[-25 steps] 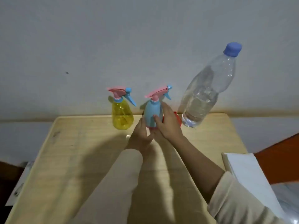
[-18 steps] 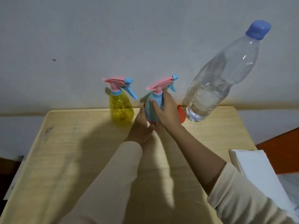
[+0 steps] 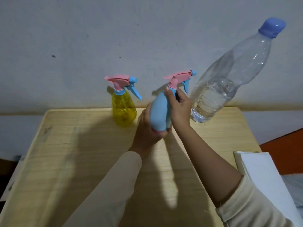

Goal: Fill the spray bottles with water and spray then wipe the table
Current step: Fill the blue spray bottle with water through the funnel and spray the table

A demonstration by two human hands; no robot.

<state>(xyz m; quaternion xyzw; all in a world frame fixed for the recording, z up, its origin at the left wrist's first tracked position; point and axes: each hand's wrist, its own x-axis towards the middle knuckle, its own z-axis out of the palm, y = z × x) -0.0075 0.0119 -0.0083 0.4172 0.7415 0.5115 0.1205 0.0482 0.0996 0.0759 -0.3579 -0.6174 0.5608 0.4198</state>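
A blue spray bottle (image 3: 159, 110) with a pink and blue trigger head is lifted off the wooden table (image 3: 73, 153) and tilted right. My left hand (image 3: 147, 130) cups its base and lower body. My right hand (image 3: 178, 105) wraps its upper body and neck, just under the trigger head. A yellow spray bottle (image 3: 123, 110) with the same kind of head stands upright at the table's back edge, left of my hands. A large clear water bottle (image 3: 229, 79) with a blue cap, partly filled, stands at the back right.
A white stack of paper or cloth (image 3: 262, 177) lies at the table's right edge. A grey wall (image 3: 114, 38) rises straight behind the table. An orange surface (image 3: 285, 149) shows at the far right.
The blue spray bottle has come up off the table and toward me. My left hand has moved under its base, my right hand up to its neck. The red object behind it is no longer visible.
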